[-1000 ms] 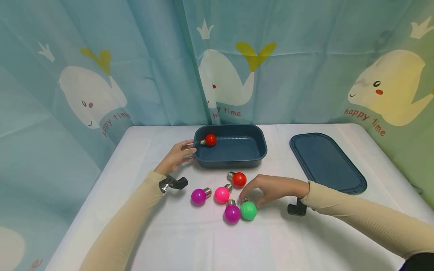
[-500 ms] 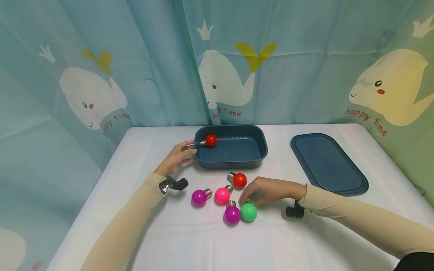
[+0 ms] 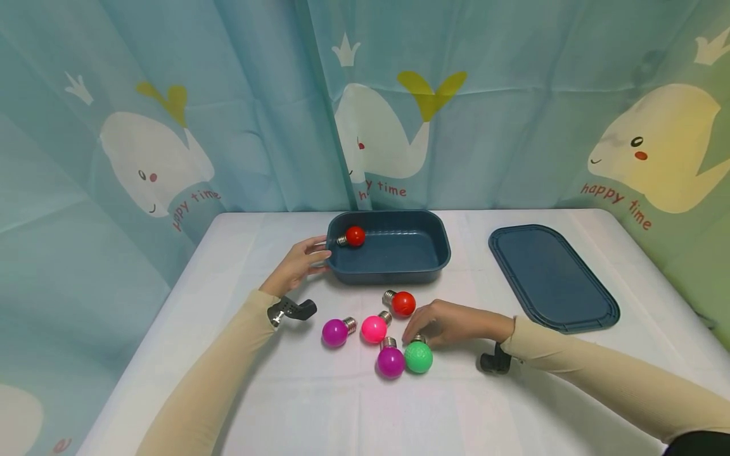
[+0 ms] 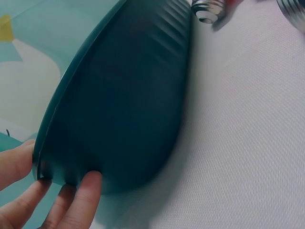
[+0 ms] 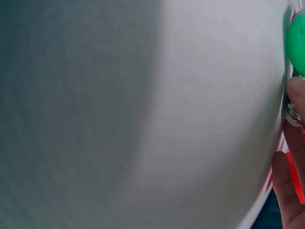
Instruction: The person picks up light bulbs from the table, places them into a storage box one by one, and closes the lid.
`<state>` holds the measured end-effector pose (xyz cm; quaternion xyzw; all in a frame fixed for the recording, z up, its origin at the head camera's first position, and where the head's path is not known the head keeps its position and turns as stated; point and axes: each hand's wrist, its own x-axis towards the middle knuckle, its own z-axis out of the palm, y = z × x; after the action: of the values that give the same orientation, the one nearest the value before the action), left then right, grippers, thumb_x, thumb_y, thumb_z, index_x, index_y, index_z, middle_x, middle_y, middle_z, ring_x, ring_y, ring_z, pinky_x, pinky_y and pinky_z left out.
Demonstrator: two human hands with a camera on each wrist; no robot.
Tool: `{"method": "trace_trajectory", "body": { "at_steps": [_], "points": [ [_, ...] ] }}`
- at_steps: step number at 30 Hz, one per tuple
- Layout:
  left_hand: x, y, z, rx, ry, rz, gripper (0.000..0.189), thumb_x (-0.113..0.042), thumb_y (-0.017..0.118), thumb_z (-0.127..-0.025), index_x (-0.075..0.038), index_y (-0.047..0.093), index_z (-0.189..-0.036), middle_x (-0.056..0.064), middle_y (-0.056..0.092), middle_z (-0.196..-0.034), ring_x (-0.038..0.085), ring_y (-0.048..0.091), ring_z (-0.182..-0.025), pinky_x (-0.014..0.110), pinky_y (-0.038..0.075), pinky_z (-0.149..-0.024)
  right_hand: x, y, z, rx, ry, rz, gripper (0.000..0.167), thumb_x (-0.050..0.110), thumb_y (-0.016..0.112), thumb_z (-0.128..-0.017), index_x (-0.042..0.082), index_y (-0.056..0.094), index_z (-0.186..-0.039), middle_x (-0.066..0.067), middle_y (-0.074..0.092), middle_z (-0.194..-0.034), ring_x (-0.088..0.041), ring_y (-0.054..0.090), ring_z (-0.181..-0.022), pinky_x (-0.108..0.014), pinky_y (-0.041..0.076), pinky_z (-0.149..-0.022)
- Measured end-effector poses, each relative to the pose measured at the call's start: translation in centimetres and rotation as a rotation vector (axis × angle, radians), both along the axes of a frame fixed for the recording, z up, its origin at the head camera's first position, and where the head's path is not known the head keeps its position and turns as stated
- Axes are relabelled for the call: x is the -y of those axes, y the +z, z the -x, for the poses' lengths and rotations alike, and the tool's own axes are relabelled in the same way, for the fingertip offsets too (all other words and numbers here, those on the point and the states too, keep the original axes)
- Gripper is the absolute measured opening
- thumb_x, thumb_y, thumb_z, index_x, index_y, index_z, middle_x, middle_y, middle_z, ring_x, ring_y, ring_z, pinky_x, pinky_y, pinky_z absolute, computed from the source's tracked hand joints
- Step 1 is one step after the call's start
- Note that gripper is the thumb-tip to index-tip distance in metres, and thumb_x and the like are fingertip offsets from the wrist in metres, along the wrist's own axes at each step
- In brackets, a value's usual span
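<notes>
My left hand (image 3: 292, 265) rests its fairly straight fingers against the left end of a dark blue plastic bin (image 3: 393, 277). In the left wrist view, its fingers (image 4: 86, 198) touch the bin's outer wall and rim. Inside the bin lies a red light bulb (image 3: 355, 236). My right hand (image 3: 459, 320) pinches the metal base of a green light bulb (image 3: 419, 358) between thumb and fingers; the right wrist view shows this only at its edge. A purple bulb (image 3: 390, 363) touches or nearly touches the green one.
Nearby lie a pink bulb (image 3: 373, 329), another red bulb (image 3: 403, 304) and a second purple bulb (image 3: 334, 333). A flat dark blue lid (image 3: 553, 275) lies on the right of the white-covered table (image 3: 285, 405). A whale-print curtain (image 3: 262, 126) hangs behind.
My right hand has shifted slightly down, its fingers closing around the green bulb's base. The left hand and bin hold their place.
</notes>
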<state>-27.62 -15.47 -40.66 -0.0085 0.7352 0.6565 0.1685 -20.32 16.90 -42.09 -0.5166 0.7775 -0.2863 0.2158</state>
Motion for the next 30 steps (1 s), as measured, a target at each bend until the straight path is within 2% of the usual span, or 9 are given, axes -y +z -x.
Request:
{"method": "trace_trajectory", "body": {
  "at_steps": [9,17,30],
  "points": [
    [0.1,-0.1,0.0,-0.010,-0.012,-0.013,0.055,-0.004,0.049,-0.096,-0.003,0.028,-0.147,0.022,0.034,-0.148,0.038,0.042,-0.130,0.048,0.044,-0.104,-0.2,-0.1,-0.1,-0.016,-0.017,0.009,0.030,0.008,0.075,-0.079,0.014,0.071,-0.108,0.005,0.072,-0.105,-0.006,0.063,-0.101,-0.024,0.052,-0.093],
    [0.1,-0.1,0.0,-0.001,-0.008,-0.007,0.056,-0.006,0.051,-0.096,-0.004,0.028,-0.147,0.021,0.034,-0.148,0.037,0.043,-0.130,0.047,0.044,-0.104,-0.7,0.2,-0.2,0.020,-0.046,0.019,0.031,0.010,0.076,-0.077,0.014,0.071,-0.107,0.004,0.072,-0.104,-0.006,0.065,-0.101,-0.024,0.053,-0.092],
    [0.2,-0.3,0.2,0.007,-0.015,-0.004,0.057,-0.005,0.050,-0.096,-0.005,0.026,-0.148,0.022,0.031,-0.150,0.038,0.041,-0.131,0.047,0.042,-0.105,-2.0,0.2,-0.2,0.029,-0.094,0.045,0.031,0.015,0.078,-0.076,0.014,0.072,-0.106,0.004,0.072,-0.103,-0.006,0.065,-0.100,-0.026,0.053,-0.092]
  ]
}}
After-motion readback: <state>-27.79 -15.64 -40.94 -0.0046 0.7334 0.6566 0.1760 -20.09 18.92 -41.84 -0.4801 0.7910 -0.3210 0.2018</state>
